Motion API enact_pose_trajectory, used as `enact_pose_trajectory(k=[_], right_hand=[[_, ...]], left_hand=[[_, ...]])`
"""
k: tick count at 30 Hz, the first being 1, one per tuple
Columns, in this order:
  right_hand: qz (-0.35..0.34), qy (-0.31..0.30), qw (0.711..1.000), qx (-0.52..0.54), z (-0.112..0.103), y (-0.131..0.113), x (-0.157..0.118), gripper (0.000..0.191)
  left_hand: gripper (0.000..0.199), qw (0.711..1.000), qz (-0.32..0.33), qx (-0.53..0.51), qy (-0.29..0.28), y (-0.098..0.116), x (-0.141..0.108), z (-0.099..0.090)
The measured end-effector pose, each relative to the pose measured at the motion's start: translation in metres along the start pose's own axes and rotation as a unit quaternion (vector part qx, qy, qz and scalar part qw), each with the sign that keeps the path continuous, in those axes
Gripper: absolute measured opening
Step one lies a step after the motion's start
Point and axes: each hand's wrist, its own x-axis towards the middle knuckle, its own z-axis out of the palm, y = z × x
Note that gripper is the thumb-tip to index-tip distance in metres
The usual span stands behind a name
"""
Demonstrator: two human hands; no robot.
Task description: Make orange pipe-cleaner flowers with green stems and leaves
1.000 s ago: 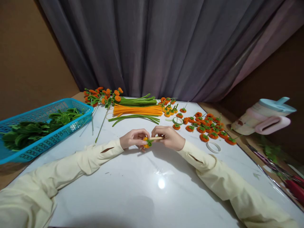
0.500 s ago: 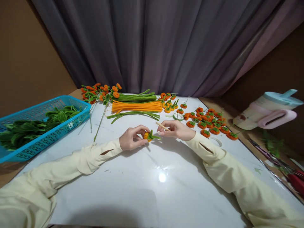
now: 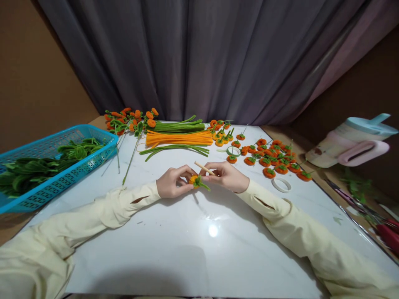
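Observation:
Between the thumb and fingers of my left hand (image 3: 174, 182) is a small orange pipe-cleaner pumpkin (image 3: 193, 181) with green strips on its top, held above the table. My right hand (image 3: 229, 176) is closed on a thin wooden stick (image 3: 204, 168), which points up and to the left. Its fingertips come right up to the green strips; whether they grip them I cannot tell. Behind the hands lie a bundle of orange pipe cleaners (image 3: 179, 138) and loose green pipe cleaners (image 3: 177, 148).
A blue basket (image 3: 77, 166) of green pipe-cleaner leaves stands at left. Orange pieces with green tops (image 3: 276, 155) spread across the right, near a white tape ring (image 3: 281, 185) and green tape roll (image 3: 233, 151). A tumbler (image 3: 352, 141) and scissors (image 3: 349, 199) sit beyond the right edge.
My right hand has moved left with the stick, closing in on the pumpkin's green strips. A strip that pointed right now slants downward. My left hand has stayed nearly still.

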Motion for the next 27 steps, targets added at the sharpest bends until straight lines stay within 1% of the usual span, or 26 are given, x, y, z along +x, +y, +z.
enact_pose_trajectory(k=[5,9,11,14,16,18,20,22,24,27], right_hand=[[0.006,-0.001,1.0,-0.004,0.001,0.0,0.0,0.025],[0.008,-0.012,1.0,0.014,0.001,-0.002,0.0,0.025],[-0.004,-0.012,0.999,0.032,0.001,-0.003,-0.001,0.026],[-0.046,-0.009,0.998,0.051,0.003,-0.005,-0.003,0.024],[-0.068,0.0,0.997,0.039,0.005,-0.007,-0.005,0.022],[-0.079,0.023,0.997,0.011,0.005,-0.009,-0.007,0.022],[-0.093,0.048,0.994,-0.025,0.005,-0.011,-0.009,0.022],[-0.113,0.058,0.99,-0.056,0.003,-0.014,-0.01,0.017],[-0.132,0.056,0.986,-0.082,0.002,-0.016,-0.011,0.011],[-0.159,0.029,0.98,-0.114,0.003,-0.015,-0.011,0.01]], left_hand=[[0.025,0.992,-0.072,-0.098,-0.034,0.0,0.002,0.0],[0.033,0.975,-0.122,-0.178,-0.052,-0.001,0.005,-0.002],[0.039,0.962,-0.141,-0.227,-0.064,-0.001,0.006,-0.003],[0.042,0.944,-0.162,-0.275,-0.078,0.0,0.008,-0.006],[0.04,0.938,-0.174,-0.288,-0.082,0.002,0.008,-0.007],[0.037,0.936,-0.179,-0.294,-0.08,0.003,0.008,-0.007],[0.034,0.938,-0.175,-0.291,-0.067,0.004,0.007,-0.006],[0.033,0.944,-0.172,-0.278,-0.046,0.005,0.007,-0.004],[0.032,0.95,-0.17,-0.259,-0.029,0.004,0.006,-0.002],[0.033,0.955,-0.165,-0.245,-0.02,0.002,0.006,-0.001]])
